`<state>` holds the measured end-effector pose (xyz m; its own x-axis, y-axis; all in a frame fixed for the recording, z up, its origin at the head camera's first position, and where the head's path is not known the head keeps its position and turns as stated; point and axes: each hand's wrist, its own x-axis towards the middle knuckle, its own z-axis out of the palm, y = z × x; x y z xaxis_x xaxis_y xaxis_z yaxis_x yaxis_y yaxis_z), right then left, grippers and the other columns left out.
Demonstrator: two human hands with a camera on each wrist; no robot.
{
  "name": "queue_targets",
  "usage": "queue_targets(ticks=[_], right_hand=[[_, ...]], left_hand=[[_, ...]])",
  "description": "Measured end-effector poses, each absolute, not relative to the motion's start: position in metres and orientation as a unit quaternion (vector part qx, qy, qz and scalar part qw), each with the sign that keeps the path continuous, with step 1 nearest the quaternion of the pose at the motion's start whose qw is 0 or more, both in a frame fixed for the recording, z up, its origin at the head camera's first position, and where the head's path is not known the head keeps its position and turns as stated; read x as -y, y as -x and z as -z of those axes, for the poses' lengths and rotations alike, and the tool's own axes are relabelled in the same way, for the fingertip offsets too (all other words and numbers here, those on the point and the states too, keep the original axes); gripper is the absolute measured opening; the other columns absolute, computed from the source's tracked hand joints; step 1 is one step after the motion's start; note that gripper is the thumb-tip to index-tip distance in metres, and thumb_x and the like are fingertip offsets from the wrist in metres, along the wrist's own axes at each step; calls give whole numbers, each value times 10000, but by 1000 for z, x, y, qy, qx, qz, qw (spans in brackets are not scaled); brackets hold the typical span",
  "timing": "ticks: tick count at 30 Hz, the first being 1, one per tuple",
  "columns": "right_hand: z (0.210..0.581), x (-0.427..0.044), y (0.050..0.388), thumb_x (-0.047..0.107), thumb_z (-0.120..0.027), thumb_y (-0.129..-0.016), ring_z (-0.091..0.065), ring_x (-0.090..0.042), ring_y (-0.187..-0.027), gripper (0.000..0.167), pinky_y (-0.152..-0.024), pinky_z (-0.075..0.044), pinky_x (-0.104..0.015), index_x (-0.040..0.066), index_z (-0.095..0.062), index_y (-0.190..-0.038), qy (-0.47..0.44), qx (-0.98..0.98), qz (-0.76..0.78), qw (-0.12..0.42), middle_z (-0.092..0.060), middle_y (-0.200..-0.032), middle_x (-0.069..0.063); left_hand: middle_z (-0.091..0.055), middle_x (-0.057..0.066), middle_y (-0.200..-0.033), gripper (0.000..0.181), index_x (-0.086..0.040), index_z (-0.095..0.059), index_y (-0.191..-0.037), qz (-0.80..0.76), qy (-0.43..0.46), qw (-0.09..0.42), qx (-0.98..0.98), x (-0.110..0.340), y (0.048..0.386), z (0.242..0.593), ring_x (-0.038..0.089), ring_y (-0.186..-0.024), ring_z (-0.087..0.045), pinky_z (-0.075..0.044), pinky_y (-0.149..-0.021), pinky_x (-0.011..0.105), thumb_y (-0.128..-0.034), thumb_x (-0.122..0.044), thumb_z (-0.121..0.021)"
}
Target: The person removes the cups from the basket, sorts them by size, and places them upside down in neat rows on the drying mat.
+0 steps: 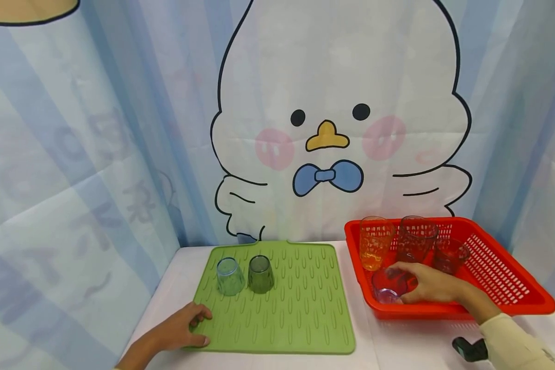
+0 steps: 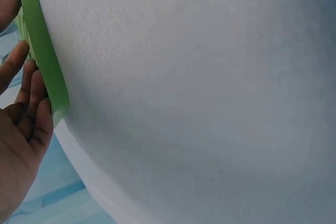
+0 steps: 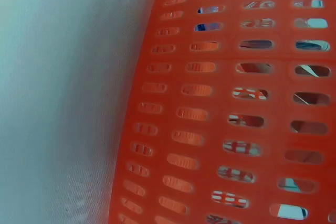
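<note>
The right hand (image 1: 429, 284) has its fingers curled round a purple-tinted glass (image 1: 387, 295) in the red basket (image 1: 513, 308) beneath them, while the left hand (image 1: 178, 329), fingers loosely apart, seemingly steadies the green drying mat (image 1: 310, 313) beside it.

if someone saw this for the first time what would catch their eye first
Probably the huge white cartoon bird printed on the curtain at the back. Next might come the bright red basket on the right, where the right hand is at a purplish glass. The green mat left of it also stands out, with a bluish glass and a dark glass on it.
</note>
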<state>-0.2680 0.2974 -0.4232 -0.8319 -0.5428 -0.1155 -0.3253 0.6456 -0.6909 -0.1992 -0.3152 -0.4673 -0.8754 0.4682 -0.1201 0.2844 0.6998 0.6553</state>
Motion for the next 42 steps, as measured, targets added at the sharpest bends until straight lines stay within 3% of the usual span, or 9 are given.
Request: queue_targets(ticks=[7,20,26,33,42], right_hand=[[418,-301,263,343,-839,-795,-594,-307,-1116,667,-784,-592,-292,87,-554,-1341,227,-909,334,96,-619,-1255,-120],[401,-302,244,350,-840,-797,-622,-216,-1047,647,-738,-575,-217,118,-568,-1336,194,-915,353,1,-670,-1221,-80],[394,-298,232,248,-832,-811,-647,-50,-954,598,-730,-587,-233,110,-568,-1330,220,-894,388,-37,-694,-1178,-93],[380,-281,215,166,-823,-809,-652,-69,-897,572,-701,-589,-261,108,-575,-1321,261,-877,397,-66,-696,-1159,-74],[373,-254,194,96,-825,-771,-652,-85,-870,600,-716,-575,-252,161,-581,-1315,347,-846,391,-101,-677,-1129,69]], left_hand=[[-533,43,-1014,411,-73,-620,-1147,-322,-214,136,-912,315,199,466,68,-880,-497,-475,-784,280,-848,-291,-800],[-615,60,-1096,487,-19,-605,-1215,-307,-244,97,-915,306,198,455,159,-928,-588,-516,-797,329,-869,-314,-780],[-615,89,-1103,536,5,-584,-1261,-319,-254,94,-908,290,195,442,211,-944,-606,-527,-800,341,-892,-342,-761],[-607,124,-1144,574,-4,-574,-1290,-350,-263,92,-894,264,193,432,254,-968,-608,-529,-824,355,-873,-336,-789],[-612,92,-1121,523,-85,-597,-1268,-371,-271,52,-887,227,180,420,217,-946,-620,-528,-790,346,-858,-333,-806]])
